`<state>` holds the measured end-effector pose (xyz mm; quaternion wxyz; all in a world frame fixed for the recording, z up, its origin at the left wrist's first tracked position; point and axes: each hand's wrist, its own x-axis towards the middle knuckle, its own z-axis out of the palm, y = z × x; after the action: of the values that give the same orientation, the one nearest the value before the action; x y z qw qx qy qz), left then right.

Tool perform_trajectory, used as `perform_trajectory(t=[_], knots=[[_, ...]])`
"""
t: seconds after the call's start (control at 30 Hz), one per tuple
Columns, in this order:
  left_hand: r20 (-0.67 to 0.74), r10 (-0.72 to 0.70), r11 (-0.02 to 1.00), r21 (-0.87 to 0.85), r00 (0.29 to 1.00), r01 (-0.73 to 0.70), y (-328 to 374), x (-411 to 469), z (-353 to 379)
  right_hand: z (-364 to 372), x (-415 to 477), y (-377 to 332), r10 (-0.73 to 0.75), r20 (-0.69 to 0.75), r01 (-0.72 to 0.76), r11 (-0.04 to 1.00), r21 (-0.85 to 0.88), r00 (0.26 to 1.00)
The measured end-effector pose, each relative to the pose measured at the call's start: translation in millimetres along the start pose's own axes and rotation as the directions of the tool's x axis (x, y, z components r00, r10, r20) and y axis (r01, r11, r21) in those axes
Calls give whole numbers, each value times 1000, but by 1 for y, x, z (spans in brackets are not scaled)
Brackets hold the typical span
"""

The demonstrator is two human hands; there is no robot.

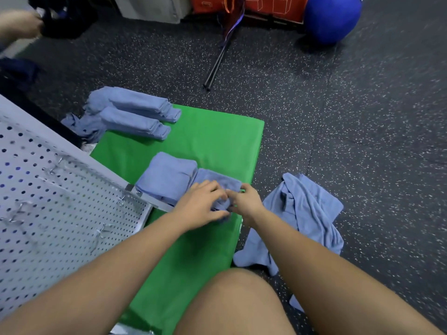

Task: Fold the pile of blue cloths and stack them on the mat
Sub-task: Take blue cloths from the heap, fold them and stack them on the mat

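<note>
A green mat (212, 141) lies on the floor in front of me. My left hand (200, 206) and my right hand (246, 201) both grip a small, partly folded blue cloth (217, 182) on the mat. Just left of it sits a stack of folded blue cloths (167, 176). Two more folded stacks (135, 114) lie at the mat's far left corner. A loose pile of unfolded blue cloths (304, 213) lies on the floor right of the mat. My knee (232, 303) is at the bottom.
A white perforated panel (48, 201) overlaps the mat's left side. A blue ball (331, 18), an orange box (266, 6) and thin black rods (215, 68) are on the speckled dark floor farther away. Another person's hand (19, 25) holds dark fabric at top left.
</note>
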<state>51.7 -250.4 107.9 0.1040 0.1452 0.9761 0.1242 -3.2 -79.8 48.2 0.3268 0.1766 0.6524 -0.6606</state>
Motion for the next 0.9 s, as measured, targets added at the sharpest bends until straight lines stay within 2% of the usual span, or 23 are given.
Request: perform_trajectory(t=[0.1, 0.2, 0.33, 0.47, 0.53, 0.63, 0.73, 0.83, 0.9], knots=[[0, 21, 999, 49, 1000, -21, -1, -7, 7, 2, 2, -4, -23, -5, 22, 999, -39, 1000], [-22, 121, 988, 98, 992, -118, 1, -13, 14, 6, 3, -7, -36, -42, 32, 995, -96, 998], [25, 242, 930, 279, 970, -239, -3, -24, 28, 12, 8, -5, -81, -109, 54, 973, -225, 991], [51, 304, 887, 348, 951, -303, -3, -29, 31, 15, 13, 0, -70, -148, 40, 980, -195, 986], [-67, 228, 932, 305, 971, -198, 6, -25, 30, 15, 25, 9, -59, -119, 40, 987, -156, 991], [-242, -90, 983, 137, 966, 125, 24, -9, 26, 17, 16, -4, -58, -109, 44, 992, -120, 992], [-199, -354, 921, 95, 914, 378, 33, 2, 30, 19, 11, -11, -52, -92, 43, 995, -94, 994], [-175, -488, 868, 4, 855, 496, 35, 2, 37, 17, 16, -9, -103, -107, 84, 983, -164, 989], [-207, -478, 875, -37, 854, 482, 34, -3, 42, 16, 14, -12, -122, -107, 100, 977, -190, 987]])
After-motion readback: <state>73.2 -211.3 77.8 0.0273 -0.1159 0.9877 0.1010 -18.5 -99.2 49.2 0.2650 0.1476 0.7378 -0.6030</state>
